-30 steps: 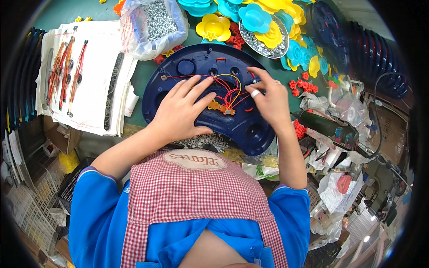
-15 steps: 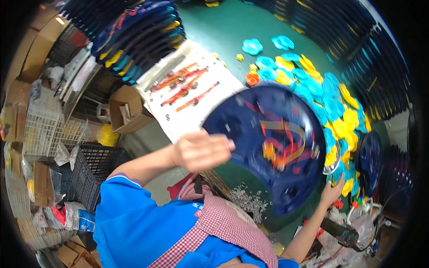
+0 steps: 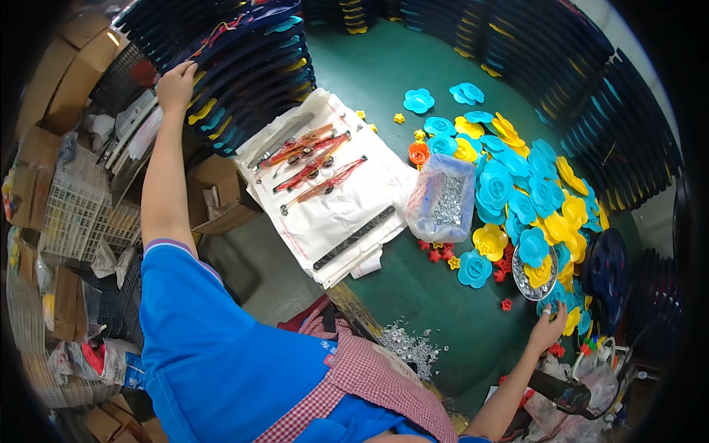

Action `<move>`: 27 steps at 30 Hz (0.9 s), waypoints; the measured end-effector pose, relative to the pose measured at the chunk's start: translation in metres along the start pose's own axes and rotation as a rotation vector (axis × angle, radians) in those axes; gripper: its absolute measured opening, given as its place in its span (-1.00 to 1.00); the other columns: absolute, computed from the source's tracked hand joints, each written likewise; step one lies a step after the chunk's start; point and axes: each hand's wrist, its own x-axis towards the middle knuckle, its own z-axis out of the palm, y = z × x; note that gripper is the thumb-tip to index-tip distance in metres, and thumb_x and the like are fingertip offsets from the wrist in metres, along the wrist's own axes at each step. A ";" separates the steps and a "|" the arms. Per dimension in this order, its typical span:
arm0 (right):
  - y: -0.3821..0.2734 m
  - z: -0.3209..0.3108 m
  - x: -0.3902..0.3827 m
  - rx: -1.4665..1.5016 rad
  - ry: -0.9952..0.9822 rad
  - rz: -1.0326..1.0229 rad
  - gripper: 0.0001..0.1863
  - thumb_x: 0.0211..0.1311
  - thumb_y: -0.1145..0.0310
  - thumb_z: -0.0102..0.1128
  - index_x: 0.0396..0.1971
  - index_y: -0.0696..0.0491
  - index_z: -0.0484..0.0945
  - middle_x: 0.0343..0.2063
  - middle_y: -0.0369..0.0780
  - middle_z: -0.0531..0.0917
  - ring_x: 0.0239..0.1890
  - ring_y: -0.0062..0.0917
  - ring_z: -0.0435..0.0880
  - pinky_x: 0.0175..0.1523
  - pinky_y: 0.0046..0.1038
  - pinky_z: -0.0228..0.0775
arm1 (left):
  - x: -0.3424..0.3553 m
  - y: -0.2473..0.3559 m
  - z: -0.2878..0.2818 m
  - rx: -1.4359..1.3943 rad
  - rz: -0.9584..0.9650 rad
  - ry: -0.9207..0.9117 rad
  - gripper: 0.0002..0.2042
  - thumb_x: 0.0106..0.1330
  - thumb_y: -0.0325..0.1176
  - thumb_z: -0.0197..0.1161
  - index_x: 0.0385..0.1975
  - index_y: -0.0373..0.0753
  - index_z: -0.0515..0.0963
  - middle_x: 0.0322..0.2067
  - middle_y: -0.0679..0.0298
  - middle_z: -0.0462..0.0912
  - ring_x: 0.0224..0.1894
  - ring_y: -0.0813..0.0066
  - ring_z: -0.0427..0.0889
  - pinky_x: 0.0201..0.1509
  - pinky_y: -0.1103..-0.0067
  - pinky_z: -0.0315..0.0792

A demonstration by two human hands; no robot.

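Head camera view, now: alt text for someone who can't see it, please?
The person's left hand is at a stack of dark blue panels; the right hand is by blue and yellow flower-shaped pieces on a green table, with wire bundles on white sheets between.

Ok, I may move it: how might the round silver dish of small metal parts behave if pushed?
Likely heavyish: the dish holds metal parts. They could spill, looking loose. The yellow plastic flower on top may slide.

We note smooth, glossy plastic on trays (image 3: pixel 258 81) and flowers (image 3: pixel 493 184); shiny metal screws (image 3: pixel 413 347); crinkled plastic bag (image 3: pixel 443 229); matt cloth apron (image 3: pixel 384 384); matt cardboard box (image 3: pixel 235 216).
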 end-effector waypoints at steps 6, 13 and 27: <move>-0.004 0.000 0.006 0.098 0.032 -0.018 -0.73 0.30 0.38 0.15 -0.09 0.20 0.60 -0.09 -0.04 0.61 -0.01 -0.16 0.56 0.14 -0.30 0.35 | -0.013 0.004 -0.004 0.357 0.191 0.253 -0.69 0.22 -0.04 0.29 -0.06 0.08 0.67 -0.08 0.17 0.68 0.03 0.20 0.60 0.03 0.25 0.45; -0.019 -0.006 0.015 0.130 0.038 0.069 -0.81 0.24 0.34 0.25 -0.28 0.15 0.67 -0.31 -0.18 0.65 -0.27 -0.34 0.62 -0.14 -0.41 0.45 | -0.186 0.348 -0.001 -0.543 0.918 -0.509 -0.57 0.10 -0.23 0.38 0.02 -0.10 0.61 0.28 0.16 0.38 0.37 0.21 0.26 0.36 0.24 0.19; -0.068 -0.048 -0.020 0.379 0.256 0.082 -0.88 0.22 0.44 0.27 -0.38 0.18 0.59 -0.48 -0.22 0.59 -0.41 -0.47 0.56 -0.27 -0.46 0.40 | -0.178 0.479 0.110 -0.263 0.691 -0.863 -0.41 -0.09 0.03 0.51 0.00 0.01 0.56 -0.14 0.16 0.69 -0.01 0.18 0.63 0.12 0.18 0.35</move>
